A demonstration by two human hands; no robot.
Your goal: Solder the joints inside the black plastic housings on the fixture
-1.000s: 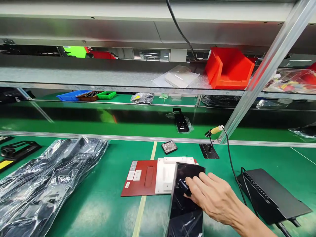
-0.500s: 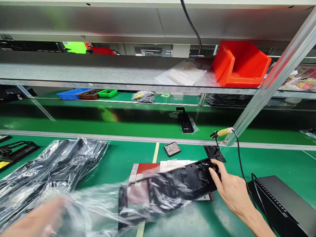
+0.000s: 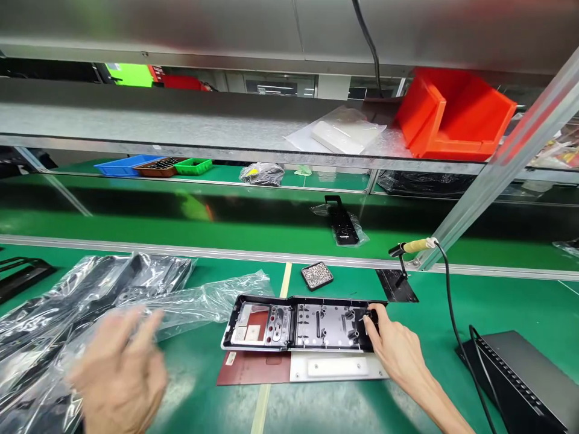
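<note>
My right hand (image 3: pixel 395 343) grips the right end of a black plastic housing (image 3: pixel 312 325), thumb inside and fingers over the edge. The housing shows its hollow side, with posts, ribs and a rectangular opening at the left. It lies over a fixture of a dark red plate (image 3: pixel 253 369) and a white block (image 3: pixel 337 366). My left hand (image 3: pixel 122 367), smeared by motion, is at the lower left above clear plastic bags. A loose clear bag (image 3: pixel 212 298) stretches from near that hand toward the housing. Under it lie several bagged black parts (image 3: pixel 104 283).
A small tray of metal bits (image 3: pixel 317 275) sits behind the fixture. A soldering iron (image 3: pixel 414 246) rests in its stand at the right, its cable running past a black metal box (image 3: pixel 520 380). An orange bin (image 3: pixel 456 114) stands on the shelf above.
The clear bag has come off the housing and now lies at the left. The housing has levelled out over the fixture in my right hand. My left hand has moved right, into fuller view.
</note>
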